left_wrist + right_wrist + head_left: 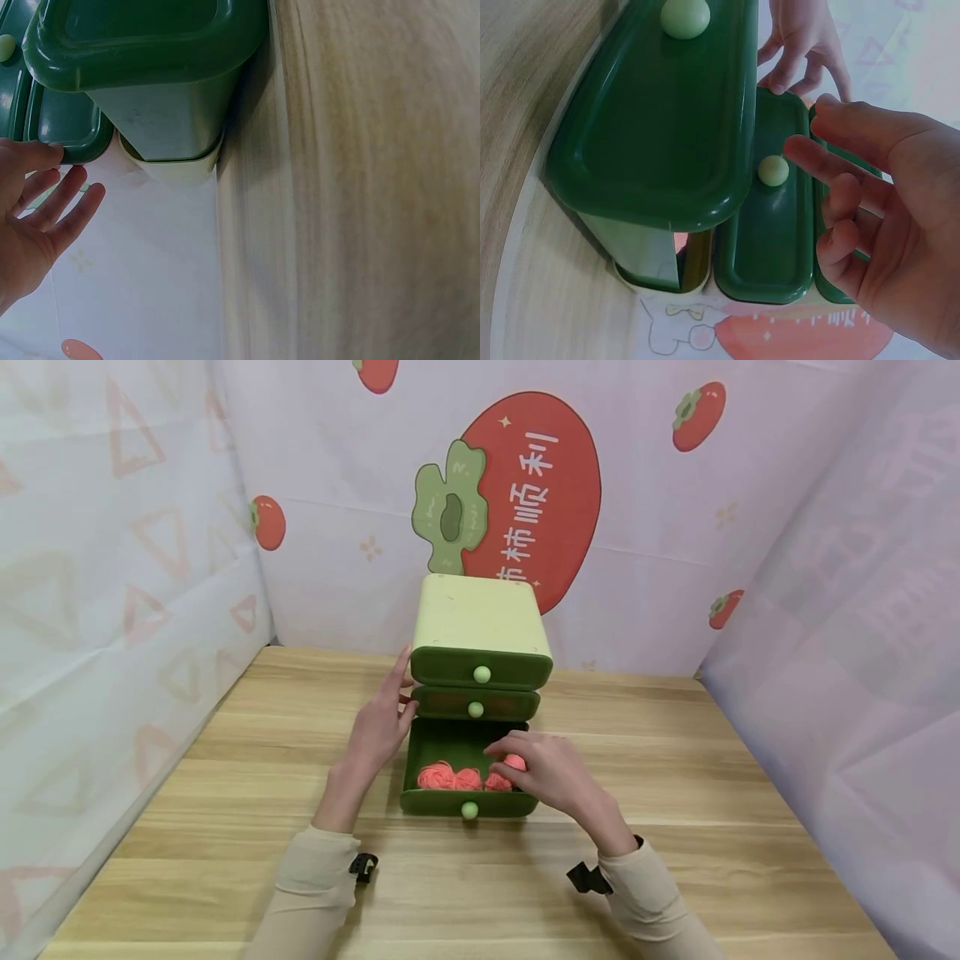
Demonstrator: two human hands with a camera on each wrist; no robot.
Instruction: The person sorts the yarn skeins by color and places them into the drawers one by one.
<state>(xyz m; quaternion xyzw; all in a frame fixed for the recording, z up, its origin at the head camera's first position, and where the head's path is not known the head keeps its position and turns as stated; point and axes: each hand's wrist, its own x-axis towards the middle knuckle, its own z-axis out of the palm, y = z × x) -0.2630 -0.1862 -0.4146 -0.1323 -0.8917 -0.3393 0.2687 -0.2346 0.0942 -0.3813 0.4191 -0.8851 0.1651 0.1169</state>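
Observation:
A small cabinet with a cream top [483, 614] and dark green drawers stands on the wooden table. Its bottom drawer [442, 739] is pulled out, with coral-pink yarn bundles [437, 776] lying along its front. My right hand [551, 768] hovers over the drawer's right side, fingers loosely bent above more pink yarn [498, 782]. In the right wrist view nothing shows between thumb and fingers. At the cabinet's left side is my left hand [378, 727], its thumb touching the corner of the middle drawer [71, 120] while the other fingers spread out behind.
The top drawer [450, 667] is pushed in and has a pale round knob [482, 674]. Behind the table hangs a white cloth [337, 468] printed with red persimmons, and similar cloth walls [112, 635] rise at both sides.

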